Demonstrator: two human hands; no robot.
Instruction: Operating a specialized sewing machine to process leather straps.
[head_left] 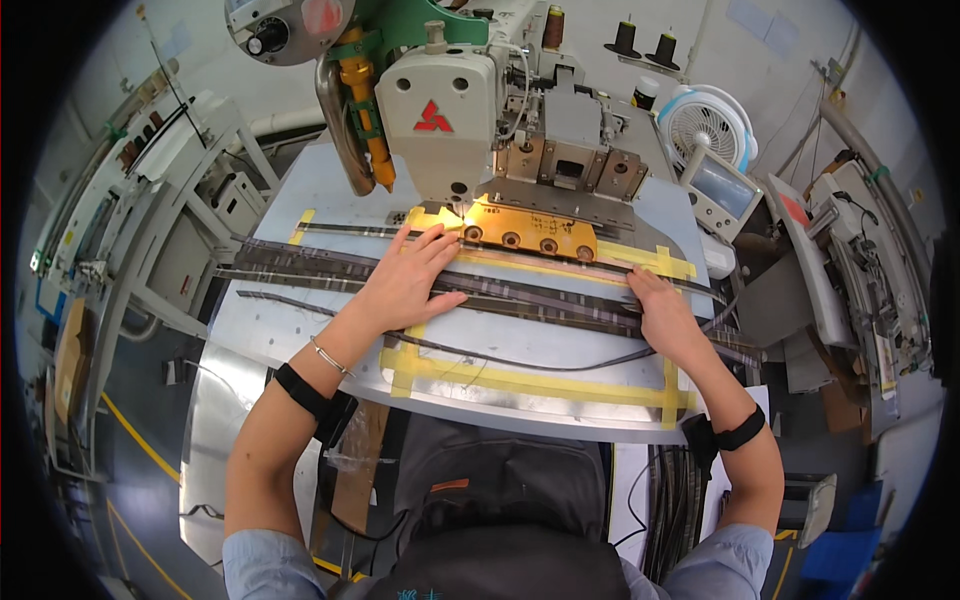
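My left hand [410, 285] lies with fingers spread, its fingertips on a narrow dark strip [340, 229] just left of the lit needle area [460, 218] of the industrial sewing machine [435, 105]. My right hand [655, 305] has its fingers bent together on the dark strips toward the right, the fingertips partly hiding what they hold. An orange guide plate [530, 222] with round screws runs right of the needle. Several long, dark, banded strips [530, 295] cross the pale work table [530, 390], which has yellow tape along it. A loose thin strip curves below them.
A white fan [705, 135] and small screen panel [720, 195] stand right of the machine, with thread cones [625, 38] behind. Other equipment [170, 200] lines both sides. A grey seat or bag [490, 500] and a bundle of dark strips [670, 510] are below the table edge.
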